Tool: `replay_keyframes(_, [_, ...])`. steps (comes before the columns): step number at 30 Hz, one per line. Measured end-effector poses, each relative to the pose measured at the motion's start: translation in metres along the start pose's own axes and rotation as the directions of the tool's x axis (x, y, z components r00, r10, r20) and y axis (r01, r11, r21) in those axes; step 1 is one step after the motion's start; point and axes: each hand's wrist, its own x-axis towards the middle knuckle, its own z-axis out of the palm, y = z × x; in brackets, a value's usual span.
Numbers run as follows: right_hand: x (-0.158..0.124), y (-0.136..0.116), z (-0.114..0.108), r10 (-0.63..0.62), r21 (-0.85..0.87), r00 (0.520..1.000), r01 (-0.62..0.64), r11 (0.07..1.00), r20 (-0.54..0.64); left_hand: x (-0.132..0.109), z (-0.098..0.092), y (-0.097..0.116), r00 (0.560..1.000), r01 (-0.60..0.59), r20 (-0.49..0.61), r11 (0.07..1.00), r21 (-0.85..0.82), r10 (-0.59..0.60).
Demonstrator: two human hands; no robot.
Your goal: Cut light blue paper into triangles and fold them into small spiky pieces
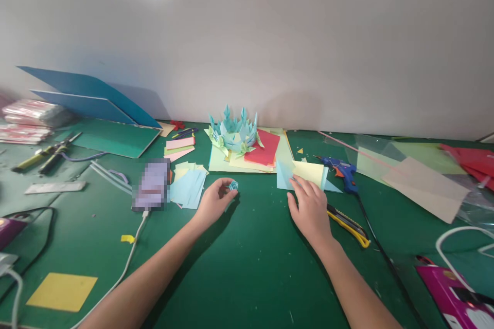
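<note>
Between the thumb and fingertips of my left hand (217, 198) is a small blue paper rose (233, 185). My right hand (312, 211) lies with fingers stretched out on a pale yellow paper sheet (309, 170), which overlaps light blue paper (284, 175). Behind both hands stands a folded blue paper lotus (235, 131) with pale green leaf pieces around its base. A red paper square (266, 147) and other coloured sheets lie beside and under it. Left of my left hand is a loose pile of light blue paper pieces (189, 187).
A blue glue gun (345, 172) and a yellow cutter knife (351, 226) lie right of my right hand. A blurred-out phone (153, 184) with a white cable is at left. Farther left are pliers (46, 154), a yellow paper (62, 292) and blue boards (88, 90). A white wall (239, 51) bounds the back.
</note>
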Motion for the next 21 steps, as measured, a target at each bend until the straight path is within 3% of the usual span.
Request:
replay_keyframes(4, [0.002, -0.004, -0.012, 0.050, 0.037, 0.988, -0.045, 0.998, -0.148, 0.018, 0.001, 0.000, 0.978, -0.140, -0.114, 0.952, 0.271, 0.176])
replay_keyframes(8, [-0.002, -0.006, -0.019, 0.105, 0.146, 0.962, -0.069, 0.987, -0.254, 0.040, 0.002, 0.000, 0.939, -0.231, -0.126, 0.859, 0.456, 0.320])
replay_keyframes(12, [-0.007, -0.010, -0.017, 0.144, 0.253, 0.960, -0.081, 0.964, -0.240, 0.053, 0.001, -0.003, 0.936, -0.223, -0.140, 0.855, 0.469, 0.322])
replay_keyframes(15, [-0.009, -0.016, -0.014, 0.167, 0.332, 0.964, -0.092, 0.939, -0.206, 0.045, 0.006, -0.002, 0.926, -0.254, -0.147, 0.860, 0.443, 0.349])
replay_keyframes(16, [-0.009, -0.018, -0.013, 0.176, 0.361, 0.964, -0.096, 0.928, -0.197, 0.038, 0.009, -0.001, 0.921, -0.274, -0.164, 0.888, 0.370, 0.353])
replay_keyframes(18, [-0.009, -0.022, -0.012, 0.194, 0.417, 0.964, -0.104, 0.903, -0.180, 0.022, 0.017, 0.004, 0.954, -0.238, -0.158, 0.964, 0.122, 0.256])
replay_keyframes(19, [-0.009, -0.024, -0.012, 0.201, 0.444, 0.964, -0.106, 0.890, -0.172, 0.014, 0.022, 0.006, 0.977, -0.180, -0.121, 0.983, -0.048, 0.173])
replay_keyframes(21, [-0.009, -0.029, -0.011, 0.203, 0.491, 0.969, -0.111, 0.864, -0.139, -0.002, 0.028, 0.010, 0.999, 0.013, 0.033, 0.932, -0.363, -0.001])
